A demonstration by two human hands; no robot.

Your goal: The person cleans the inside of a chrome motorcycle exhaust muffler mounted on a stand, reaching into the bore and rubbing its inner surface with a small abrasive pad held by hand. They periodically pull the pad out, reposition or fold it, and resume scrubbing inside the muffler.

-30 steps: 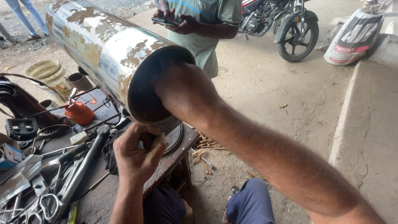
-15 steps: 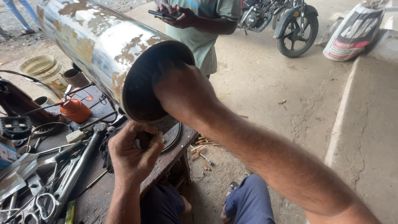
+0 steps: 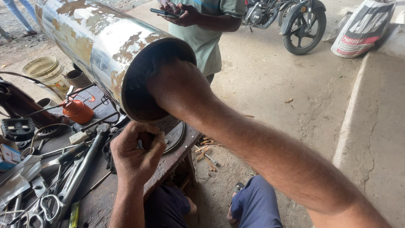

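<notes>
Rusted metal cylinder (image 3: 97, 46), raised above cluttered surface (image 3: 105, 198). Right hand was hidden inside it, grip indeterminable. Left hand (image 3: 137, 154) was clenched at lower rim. Interior fitting judged underway; steady bracing required.

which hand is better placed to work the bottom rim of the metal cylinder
Left. The left hand sits fisted right under the cylinder rim; the right arm is buried inside the cylinder, hand hidden.

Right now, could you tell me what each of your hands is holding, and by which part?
The right arm reaches inside the metal cylinder; the hand is hidden, so its grip cannot be told. The left hand pinches something small at the cylinder's lower rim.
</notes>
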